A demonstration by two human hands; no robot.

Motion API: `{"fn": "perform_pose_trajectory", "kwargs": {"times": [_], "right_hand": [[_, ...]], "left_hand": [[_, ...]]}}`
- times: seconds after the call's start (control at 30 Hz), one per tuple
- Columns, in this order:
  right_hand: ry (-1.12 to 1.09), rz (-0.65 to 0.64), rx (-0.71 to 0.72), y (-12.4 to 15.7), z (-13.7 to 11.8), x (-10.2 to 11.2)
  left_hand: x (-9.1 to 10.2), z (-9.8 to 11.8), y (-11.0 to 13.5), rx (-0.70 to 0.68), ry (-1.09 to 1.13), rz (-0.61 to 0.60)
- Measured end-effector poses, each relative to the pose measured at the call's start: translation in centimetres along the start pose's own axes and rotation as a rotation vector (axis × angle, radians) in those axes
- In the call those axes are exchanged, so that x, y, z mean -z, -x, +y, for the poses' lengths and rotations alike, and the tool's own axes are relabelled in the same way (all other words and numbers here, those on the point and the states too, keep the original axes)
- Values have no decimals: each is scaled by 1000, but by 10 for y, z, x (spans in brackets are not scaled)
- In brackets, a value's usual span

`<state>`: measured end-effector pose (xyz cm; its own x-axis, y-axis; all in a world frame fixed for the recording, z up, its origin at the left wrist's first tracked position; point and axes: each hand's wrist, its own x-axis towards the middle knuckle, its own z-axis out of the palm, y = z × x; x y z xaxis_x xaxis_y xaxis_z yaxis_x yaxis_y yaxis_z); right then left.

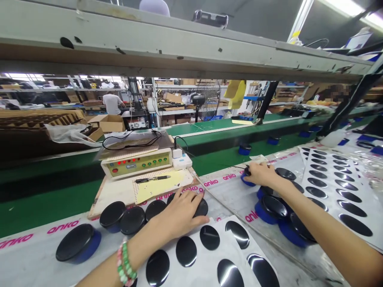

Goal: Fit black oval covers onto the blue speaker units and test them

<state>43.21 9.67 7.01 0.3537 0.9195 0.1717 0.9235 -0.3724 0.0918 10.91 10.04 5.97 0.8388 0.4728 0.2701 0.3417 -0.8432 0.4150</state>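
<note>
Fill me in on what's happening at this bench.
A person is handling round pieces with bare hands. The left hand is over a black-topped piece; the right hand has its fingers at a small blue piece near the green belt. How firmly either grips is unclear. A sheet of black discs lies by the left forearm, and a control box shows red lights.

Ceiling light glows top right; glare streaks the glossy black discs. Background shelves look soft, edges stretch.
</note>
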Motion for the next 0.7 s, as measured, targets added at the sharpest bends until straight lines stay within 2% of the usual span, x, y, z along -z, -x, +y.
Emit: {"fn": "perform_pose_trajectory", "kwargs": {"times": [0.07, 0.13, 0.23, 0.3, 0.37, 0.4, 0.5, 0.57, 0.63, 0.7], "right_hand": [[-20, -15, 42, 3, -2, 2], [-68, 19, 133, 11, -12, 17], [-201, 82, 354, 37, -45, 56], [-309, 67, 519, 63, -74, 85], [-463, -12, 734, 91, -102, 108], [-530, -51, 816, 104, -115, 116], [-634, -86, 1010, 129, -142, 125], [-677, -87, 1012, 135, -153, 123], [-754, -112, 933, 133, -161, 119], [-840, -148, 878, 130, -165, 118]], "left_hand": [[11, -1, 8, 1, 21, 78], [29, 5, 15, 10, 40, 217], [60, 20, 23, 23, 105, 459], [77, 30, 28, 28, 215, 546], [89, 36, 34, 88, 330, 554], [92, 36, 38, 138, 371, 519], [96, 33, 52, 313, 434, 436], [93, 30, 62, 398, 419, 515], [88, 31, 74, 468, 538, 554], [82, 34, 86, 496, 890, 382]]}}
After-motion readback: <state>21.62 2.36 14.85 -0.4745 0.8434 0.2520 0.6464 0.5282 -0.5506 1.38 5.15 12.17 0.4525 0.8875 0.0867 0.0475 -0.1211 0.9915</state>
